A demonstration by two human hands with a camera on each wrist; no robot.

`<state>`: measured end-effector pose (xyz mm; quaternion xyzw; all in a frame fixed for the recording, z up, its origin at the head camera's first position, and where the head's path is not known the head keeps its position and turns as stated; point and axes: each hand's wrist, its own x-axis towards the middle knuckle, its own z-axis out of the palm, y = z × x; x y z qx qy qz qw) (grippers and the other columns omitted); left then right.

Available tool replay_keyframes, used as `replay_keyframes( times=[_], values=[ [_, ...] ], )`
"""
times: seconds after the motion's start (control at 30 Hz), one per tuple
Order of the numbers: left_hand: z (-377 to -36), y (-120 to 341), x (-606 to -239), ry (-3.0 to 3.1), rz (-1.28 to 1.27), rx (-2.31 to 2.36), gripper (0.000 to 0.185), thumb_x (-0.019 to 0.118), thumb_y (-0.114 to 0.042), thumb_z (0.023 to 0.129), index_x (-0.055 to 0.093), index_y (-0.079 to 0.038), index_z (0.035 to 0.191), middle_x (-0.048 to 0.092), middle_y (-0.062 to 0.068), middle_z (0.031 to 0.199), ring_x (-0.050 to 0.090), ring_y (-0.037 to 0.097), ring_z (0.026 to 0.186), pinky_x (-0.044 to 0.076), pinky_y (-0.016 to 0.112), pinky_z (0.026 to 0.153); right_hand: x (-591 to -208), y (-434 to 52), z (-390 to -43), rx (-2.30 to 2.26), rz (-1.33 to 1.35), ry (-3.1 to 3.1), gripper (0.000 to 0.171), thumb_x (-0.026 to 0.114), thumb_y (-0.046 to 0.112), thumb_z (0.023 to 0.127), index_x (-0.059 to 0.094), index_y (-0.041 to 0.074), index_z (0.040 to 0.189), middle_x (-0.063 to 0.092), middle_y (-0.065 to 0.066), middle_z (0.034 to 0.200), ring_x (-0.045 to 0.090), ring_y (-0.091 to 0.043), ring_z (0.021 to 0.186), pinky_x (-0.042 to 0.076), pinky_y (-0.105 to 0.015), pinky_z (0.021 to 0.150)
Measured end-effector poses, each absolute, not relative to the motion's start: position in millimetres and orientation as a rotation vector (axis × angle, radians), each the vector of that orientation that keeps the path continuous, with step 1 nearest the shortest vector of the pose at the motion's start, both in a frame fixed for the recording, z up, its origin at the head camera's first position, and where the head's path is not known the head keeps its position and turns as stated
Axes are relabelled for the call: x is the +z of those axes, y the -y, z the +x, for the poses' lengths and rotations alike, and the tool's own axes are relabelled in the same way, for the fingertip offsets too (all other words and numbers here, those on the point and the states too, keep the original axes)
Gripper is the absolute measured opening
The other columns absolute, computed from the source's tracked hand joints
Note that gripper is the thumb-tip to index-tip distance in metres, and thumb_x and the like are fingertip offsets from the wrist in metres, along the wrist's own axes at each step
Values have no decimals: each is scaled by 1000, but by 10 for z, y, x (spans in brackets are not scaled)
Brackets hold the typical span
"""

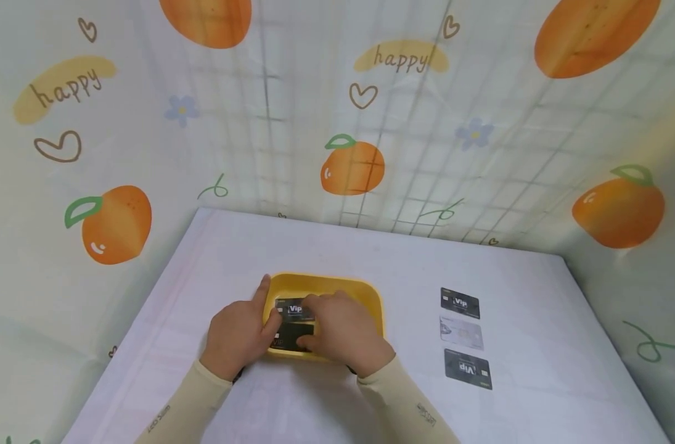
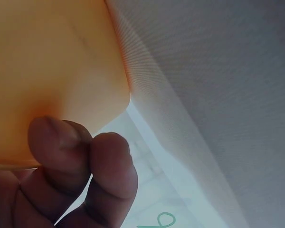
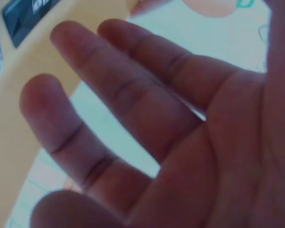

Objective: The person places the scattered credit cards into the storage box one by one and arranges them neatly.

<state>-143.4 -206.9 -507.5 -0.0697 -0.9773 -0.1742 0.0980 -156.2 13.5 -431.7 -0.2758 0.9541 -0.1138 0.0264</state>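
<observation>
While both hands crowd the yellow tray [image 1: 370, 295], we see the left hand [image 1: 238, 336] steadying its near-left rim, forefinger straight, other fingers curled. The right hand [image 1: 345, 332] lies with fingers extended over the black VIP cards [image 1: 294, 309] inside; whether it pinches one, we cannot tell. We reckon stacked cards could slide or lift together.

5 cards [image 1: 460, 302] (2 in tray), 1 tray [image 1: 370, 291]
</observation>
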Motion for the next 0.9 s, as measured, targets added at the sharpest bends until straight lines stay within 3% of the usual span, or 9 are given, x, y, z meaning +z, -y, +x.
replay_keyframes(
  times=[0.3, 0.53, 0.73, 0.9],
  values=[
    [-1424, 2042, -5066, 2939, -156, -528, 72, 54, -44, 102, 38, -15, 165, 41, -3, 50, 39, 17, 45, 31, 33, 40, -4064, -769, -1495, -431, -544, -3101, 61, 89, 51, 80, 73, 19, 130, 75, 2, 118, 68, -22, 100, 57, -44, 80],
    [-1391, 2018, -5027, 2975, -136, -526, 74, 55, -45, 103, 36, -14, 166, 42, -2, 51, 41, 18, 46, 32, 33, 41, -4152, -1730, -1471, -477, -367, -3146, 55, 89, 42, 82, 73, 15, 127, 75, 0, 115, 71, -24, 96, 57, -47, 73],
    [-1375, 1989, -5011, 3000, -127, -521, 74, 54, -45, 103, 34, -16, 167, 44, -1, 52, 42, 18, 48, 34, 34, 42, -4391, -2544, -1510, -472, -155, -3102, 52, 86, 40, 85, 72, 12, 126, 75, -6, 118, 70, -31, 105, 54, -52, 73],
    [-1347, 1935, -5046, 2995, -129, -545, 72, 51, -45, 103, 34, -15, 167, 44, -1, 52, 43, 18, 47, 35, 34, 42, -4453, -2959, -1495, -411, -100, -3004, 56, 89, 44, 80, 72, 11, 123, 72, -6, 104, 66, -27, 91, 51, -47, 69]
  ],
)
